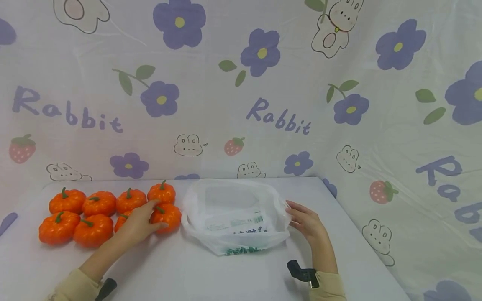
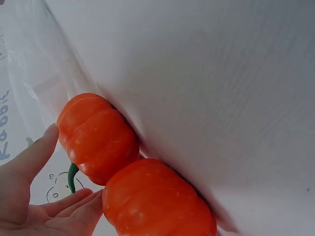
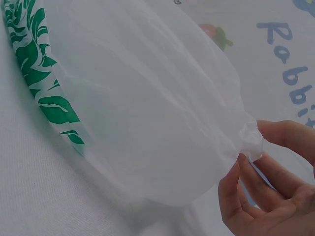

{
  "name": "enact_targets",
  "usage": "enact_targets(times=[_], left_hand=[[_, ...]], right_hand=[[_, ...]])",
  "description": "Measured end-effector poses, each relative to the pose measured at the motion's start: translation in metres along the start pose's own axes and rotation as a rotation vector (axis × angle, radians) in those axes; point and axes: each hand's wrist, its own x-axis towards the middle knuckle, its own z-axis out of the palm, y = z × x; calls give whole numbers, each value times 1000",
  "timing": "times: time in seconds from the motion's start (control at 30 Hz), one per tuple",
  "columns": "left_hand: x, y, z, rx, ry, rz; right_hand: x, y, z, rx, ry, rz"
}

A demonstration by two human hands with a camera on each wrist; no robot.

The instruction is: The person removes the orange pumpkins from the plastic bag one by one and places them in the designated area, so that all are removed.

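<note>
My left hand (image 1: pixel 141 221) is at the front-right orange pumpkin (image 1: pixel 168 218), with its thumb on one side and its fingers on the other. In the left wrist view, the thumb touches this pumpkin (image 2: pixel 98 140), while the fingertips are partly hidden between it and a neighbouring pumpkin (image 2: pixel 157 201). A white plastic bag (image 1: pixel 233 240) with green leaf print lies with its mouth spread wide, just right of the pumpkins. At the bag's right rim, my right hand (image 1: pixel 306 221) pinches gathered plastic between thumb and fingers; the right wrist view shows this bunched edge (image 3: pixel 251 142) closely.
Several more orange pumpkins (image 1: pixel 93 230) with green stems stand in two rows on the left of the white table (image 1: pixel 226 278). Behind the table hangs a patterned curtain (image 1: pixel 211 121), which also runs along the right side.
</note>
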Motion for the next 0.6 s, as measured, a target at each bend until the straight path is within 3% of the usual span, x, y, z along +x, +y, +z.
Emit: enact_targets(times=[0.6], left_hand=[[-5, -5, -7, -62, 17, 9]], right_hand=[[1, 1, -3, 6, -22, -17]])
